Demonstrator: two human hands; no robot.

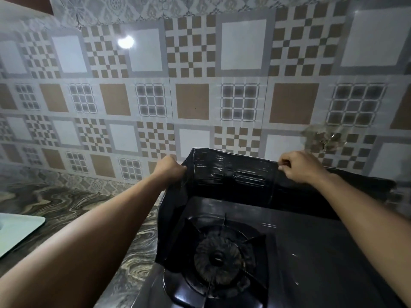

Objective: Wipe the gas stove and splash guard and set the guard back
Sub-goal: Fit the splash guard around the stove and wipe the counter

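Observation:
A black gas stove sits on the counter, its round burner under a dark pan support. A black, glossy, folding splash guard stands upright around the stove's back and left side. My left hand grips the guard's top edge at the left fold. My right hand pinches the top edge further right, at another fold. No cloth is in view.
The patterned tiled wall rises right behind the guard, with a damaged, stained patch to the right. The dark marbled counter extends to the left. A pale tray or sink corner lies at the far left.

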